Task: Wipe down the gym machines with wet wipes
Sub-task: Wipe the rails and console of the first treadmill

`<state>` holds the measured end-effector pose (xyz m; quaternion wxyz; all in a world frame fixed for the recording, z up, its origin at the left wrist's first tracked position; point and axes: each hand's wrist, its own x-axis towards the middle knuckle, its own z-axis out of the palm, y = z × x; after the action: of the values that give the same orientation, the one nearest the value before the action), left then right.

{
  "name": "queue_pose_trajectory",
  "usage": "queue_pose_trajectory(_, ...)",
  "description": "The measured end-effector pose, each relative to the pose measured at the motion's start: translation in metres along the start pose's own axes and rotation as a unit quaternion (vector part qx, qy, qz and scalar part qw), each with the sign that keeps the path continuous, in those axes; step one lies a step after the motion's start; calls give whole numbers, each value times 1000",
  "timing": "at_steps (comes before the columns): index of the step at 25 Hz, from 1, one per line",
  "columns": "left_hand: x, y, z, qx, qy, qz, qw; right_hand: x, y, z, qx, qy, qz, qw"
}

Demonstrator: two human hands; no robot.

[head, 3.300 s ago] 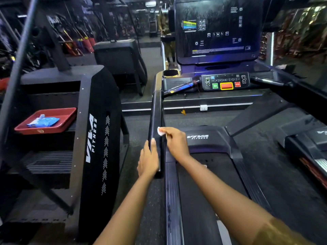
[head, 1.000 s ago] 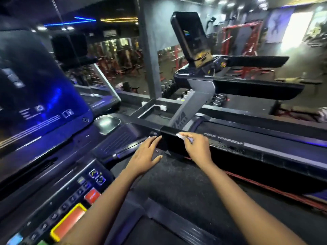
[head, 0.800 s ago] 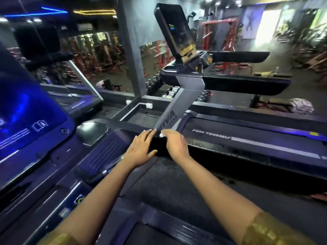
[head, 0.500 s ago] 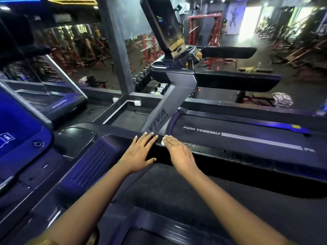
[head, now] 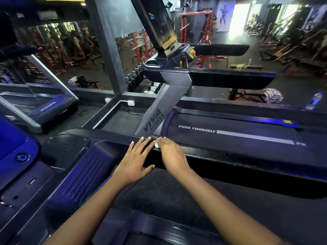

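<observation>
- Nearest me is the dark treadmill deck [head: 159, 195], with both my arms reaching forward over it.
- My left hand [head: 136, 161] lies flat on the black handrail [head: 238, 157]. Its fingers are straight and spread apart, holding nothing.
- Just beside it, my right hand [head: 172, 156] has its fingers together and curled down over the wet wipe [head: 156, 144], pressing it onto the rail top. Only a white corner shows, beside the index finger and close to the left fingertips.
- Left of my hands sits the console grille [head: 85, 175].
- Beyond the rail runs the neighbouring belt [head: 230, 138] printed "PUSH YOURSELF", with its grey upright [head: 154, 119] and screen [head: 159, 23].
- Far right, a water bottle [head: 314, 100] sits on the floor.
</observation>
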<state>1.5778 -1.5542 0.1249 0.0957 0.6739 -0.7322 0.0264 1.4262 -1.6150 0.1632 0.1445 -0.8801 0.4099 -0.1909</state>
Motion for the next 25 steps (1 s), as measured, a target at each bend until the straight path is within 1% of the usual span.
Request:
queue_pose_trajectory(2,0,0,-1,-5,6,5,1000,-7,1,10,-40,-3,-5,999)
queue_pose_trajectory(4,1,2,-1,-7,7,5,1000,-23,17,5,-63,11,3,998)
queue_pose_trajectory(6,2,6,-3,-4,6,-6,1000,-44,33,-6,-55,46,34,997)
queue_pose_trajectory(8,10,13,-7,14,-18,-6,1000,-68,53,-21,-35,84,78,993)
queue_pose_trajectory(11,29,25,-13,22,-37,33,999,-83,69,-35,-44,140,162,976)
queue_pose_trajectory(12,36,29,-14,16,-45,50,998,-79,65,-34,-48,162,167,971)
queue_pose_trajectory(13,42,33,-15,12,-53,71,996,-73,57,-31,-42,164,160,973)
queue_pose_trajectory(16,53,41,-10,10,-50,122,991,-55,29,-8,-12,109,113,988)
queue_pose_trajectory(18,55,43,-8,4,-48,145,988,-58,34,-1,-54,108,97,988)
queue_pose_trajectory(21,63,60,-5,3,-40,205,978,-83,68,-12,-105,135,136,976)
queue_pose_trajectory(23,71,79,-2,-17,-34,242,970,-103,86,-27,-99,138,184,968)
queue_pose_trajectory(25,77,94,2,-22,-32,265,963,-124,106,-45,-105,153,203,961)
